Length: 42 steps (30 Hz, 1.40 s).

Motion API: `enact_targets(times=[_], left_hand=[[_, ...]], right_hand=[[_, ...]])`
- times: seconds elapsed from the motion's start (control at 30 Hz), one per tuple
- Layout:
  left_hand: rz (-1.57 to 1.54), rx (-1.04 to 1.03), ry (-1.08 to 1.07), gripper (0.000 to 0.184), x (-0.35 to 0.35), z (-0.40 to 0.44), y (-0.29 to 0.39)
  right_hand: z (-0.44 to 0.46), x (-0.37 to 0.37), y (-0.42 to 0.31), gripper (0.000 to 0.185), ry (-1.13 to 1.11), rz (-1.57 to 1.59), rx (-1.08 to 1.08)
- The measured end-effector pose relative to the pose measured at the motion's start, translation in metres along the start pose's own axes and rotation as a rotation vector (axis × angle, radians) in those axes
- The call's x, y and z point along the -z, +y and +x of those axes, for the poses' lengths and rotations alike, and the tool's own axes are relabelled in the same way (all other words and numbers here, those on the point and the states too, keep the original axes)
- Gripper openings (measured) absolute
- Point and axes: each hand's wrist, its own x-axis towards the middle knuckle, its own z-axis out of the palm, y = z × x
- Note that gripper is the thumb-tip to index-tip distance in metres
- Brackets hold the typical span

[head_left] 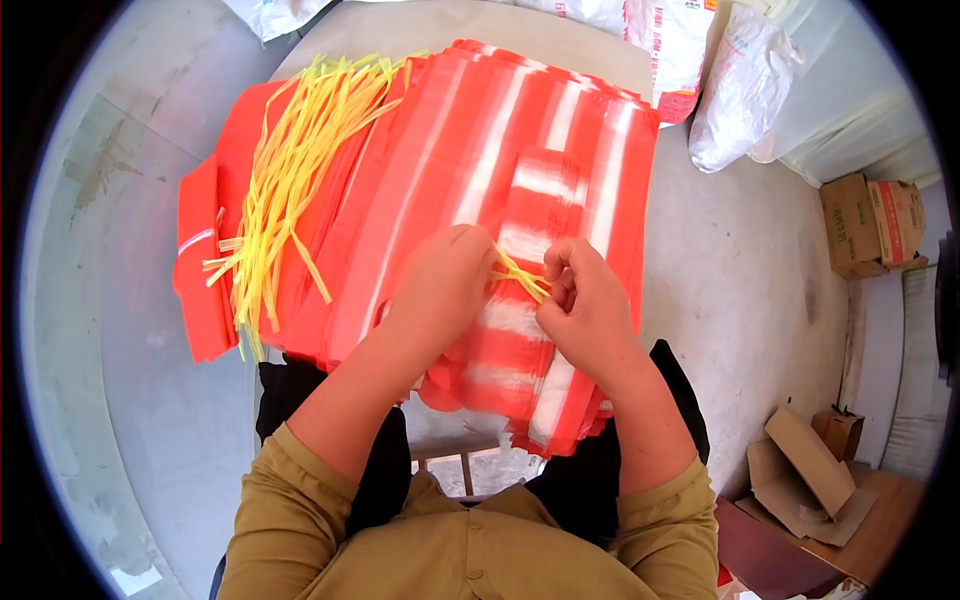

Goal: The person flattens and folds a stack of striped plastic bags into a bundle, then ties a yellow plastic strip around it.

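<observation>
A thick stack of red plastic bags with whitish shiny stripes lies in front of me. On top of it is a smaller folded red bundle. My left hand and my right hand are over this bundle, a short way apart. Between them runs a yellow strip, with its ends at the fingers of both hands. The fingers of each hand are closed on it. A loose bunch of yellow strips lies across the left part of the red stack.
A folded red bundle with a pale band lies at the far left. White sacks stand at the back right. Cardboard boxes are at the right, and opened cardboard lies on a brown surface at the lower right.
</observation>
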Motion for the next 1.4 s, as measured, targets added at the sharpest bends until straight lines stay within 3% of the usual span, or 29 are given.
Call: enact_targets(times=[0.13, 0.23, 0.33, 0.43, 0.5, 0.6, 0.83, 0.9, 1.0, 1.1, 1.3, 1.4], left_hand=[[0.238, -0.012, -0.035, 0.009, -0.003, 0.003, -0.005], [0.239, 0.041, 0.15, 0.011, -0.002, 0.001, 0.01], [0.026, 0.081, 0.186, 0.018, 0.005, -0.003, 0.016], [-0.019, 0.037, -0.04, 0.021, 0.011, -0.015, 0.012], [-0.048, -0.003, -0.072, 0.022, 0.01, -0.023, 0.014], [-0.112, 0.009, -0.112, 0.025, 0.014, -0.028, 0.016], [-0.394, 0.293, -0.174, 0.036, 0.022, -0.033, 0.016], [-0.796, 0.443, -0.203, 0.04, 0.025, -0.036, 0.014], [-1.277, 0.671, -0.331, 0.051, 0.033, -0.038, 0.01], [-1.474, 0.797, -0.379, 0.056, 0.034, -0.037, 0.013], [-1.554, 0.836, -0.346, 0.055, 0.029, -0.036, 0.019], [-1.571, 0.829, -0.358, 0.057, 0.023, -0.037, 0.018]], right_hand=[[-0.007, 0.005, 0.002, 0.029, -0.065, 0.003, -0.014], [-0.007, 0.01, 0.015, 0.028, -0.025, 0.064, 0.033], [-0.004, 0.02, 0.016, 0.029, 0.091, -0.036, 0.09], [-0.002, 0.025, 0.009, 0.033, 0.07, -0.211, 0.024], [0.0, 0.022, 0.007, 0.036, 0.0, -0.372, -0.013], [-0.001, 0.018, 0.004, 0.042, -0.001, -0.32, -0.026], [-0.005, 0.016, 0.001, 0.048, -0.097, 0.43, -0.017], [-0.012, 0.012, -0.014, 0.048, -0.178, 0.754, 0.082], [-0.008, 0.007, -0.016, 0.052, -0.138, 0.59, 0.176], [0.008, 0.01, 0.008, 0.056, 0.185, -0.034, 0.235], [0.012, -0.002, 0.018, 0.079, 0.106, 0.49, -0.116], [0.011, -0.007, 0.011, 0.09, 0.107, 0.858, -0.131]])
